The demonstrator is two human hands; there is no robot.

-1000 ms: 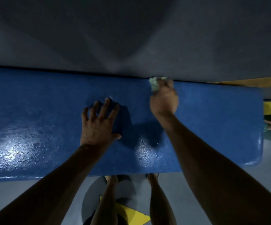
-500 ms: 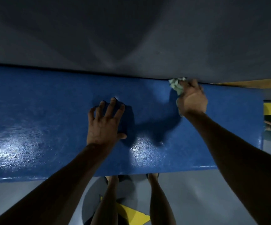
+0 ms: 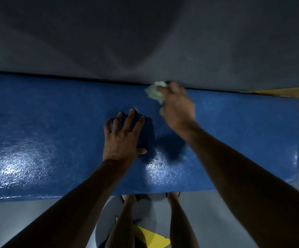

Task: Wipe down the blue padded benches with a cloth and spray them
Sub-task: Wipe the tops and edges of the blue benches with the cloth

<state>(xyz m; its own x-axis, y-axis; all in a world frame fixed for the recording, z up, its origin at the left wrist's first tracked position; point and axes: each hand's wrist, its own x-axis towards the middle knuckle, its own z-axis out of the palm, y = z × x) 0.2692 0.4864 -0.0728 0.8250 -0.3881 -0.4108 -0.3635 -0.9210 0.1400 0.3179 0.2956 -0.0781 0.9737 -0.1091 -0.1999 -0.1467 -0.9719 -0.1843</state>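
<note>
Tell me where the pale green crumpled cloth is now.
In the head view, the pale green crumpled cloth is in the right hand, at the far edge of the blue padded bench, beyond the left hand.

Left hand (image 3: pixel 122 138) rests flat with fingers spread on the blue padded bench (image 3: pixel 234 133), while the right hand (image 3: pixel 178 108), motion-blurred, grips a crumpled pale green cloth (image 3: pixel 155 92) against the bench's far edge beside the grey wall (image 3: pixel 145 33); bare legs (image 3: pixel 179 219) stand on the floor below.
</note>
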